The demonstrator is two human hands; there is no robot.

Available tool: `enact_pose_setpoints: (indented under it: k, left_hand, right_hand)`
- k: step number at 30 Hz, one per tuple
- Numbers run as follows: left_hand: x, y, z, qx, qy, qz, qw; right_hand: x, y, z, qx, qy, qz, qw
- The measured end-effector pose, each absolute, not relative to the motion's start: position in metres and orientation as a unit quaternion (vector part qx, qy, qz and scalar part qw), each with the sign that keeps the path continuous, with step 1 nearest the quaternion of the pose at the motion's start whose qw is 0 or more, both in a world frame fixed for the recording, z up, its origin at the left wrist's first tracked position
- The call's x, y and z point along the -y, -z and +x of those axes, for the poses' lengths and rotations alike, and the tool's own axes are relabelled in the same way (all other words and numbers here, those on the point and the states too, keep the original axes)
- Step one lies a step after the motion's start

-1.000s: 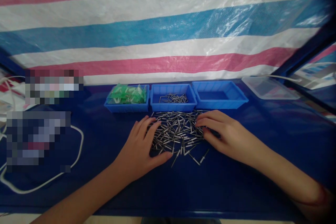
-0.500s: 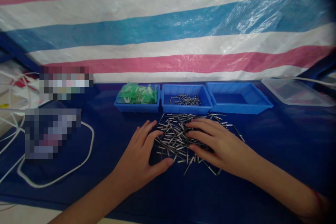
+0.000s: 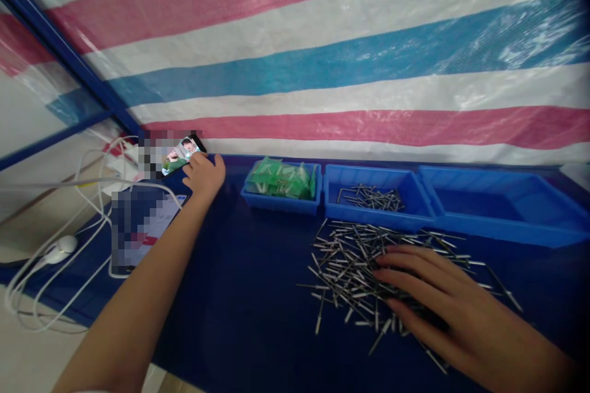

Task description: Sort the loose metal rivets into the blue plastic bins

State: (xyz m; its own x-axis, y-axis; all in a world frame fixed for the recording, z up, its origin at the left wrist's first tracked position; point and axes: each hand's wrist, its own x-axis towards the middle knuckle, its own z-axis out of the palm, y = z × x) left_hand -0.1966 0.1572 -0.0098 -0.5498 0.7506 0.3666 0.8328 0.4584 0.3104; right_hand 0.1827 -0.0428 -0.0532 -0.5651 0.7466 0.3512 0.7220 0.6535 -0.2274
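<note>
My left hand [image 3: 205, 177] reaches out to the far left, its fingertips at the lower right edge of a phone [image 3: 177, 156] with a lit picture on its screen. Its fingers are bent but apart, and I see nothing held in them. Across the right side of a loose heap of blind rivets [image 3: 345, 267] lies my right hand [image 3: 437, 295], fingers spread and resting on the metal pieces. The palm hides part of the heap. Behind the rivets, a blue bin [image 3: 378, 216] contains some more of the same pieces.
A blue bin [image 3: 281, 204] with green packets [image 3: 281, 178] stands left of the rivet bin. At the right is another blue bin [image 3: 502, 224]. White cables [image 3: 99, 196] loop around a second device [image 3: 157, 227] at the left. Striped sheeting [image 3: 322, 86] closes the back.
My left hand has left the rivet heap and moved far left to the phone. My right hand stays on the rivets. The view has turned left, so the bins appear further right.
</note>
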Motion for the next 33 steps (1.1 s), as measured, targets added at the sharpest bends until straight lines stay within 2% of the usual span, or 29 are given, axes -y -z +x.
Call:
enact_pose_setpoints:
  k: [11, 18, 26, 33]
  left_hand:
    - [-0.206, 0.036, -0.236, 0.876, 0.2, -0.422, 0.12]
    - [-0.197, 0.044, -0.228, 0.86, 0.196, -0.429, 0.196]
    - [-0.193, 0.04, -0.224, 0.874, 0.176, -0.434, 0.129]
    - [-0.196, 0.04, -0.224, 0.879, 0.166, -0.429, 0.122]
  right_hand:
    - [0.043, 0.06, 0.189, 0.885, -0.018, -0.425, 0.187]
    - [0.044, 0.068, 0.191, 0.89, -0.003, -0.42, 0.18]
    - [0.043, 0.066, 0.189, 0.885, -0.012, -0.425, 0.191]
    - [0.043, 0.067, 0.189, 0.886, -0.004, -0.423, 0.189]
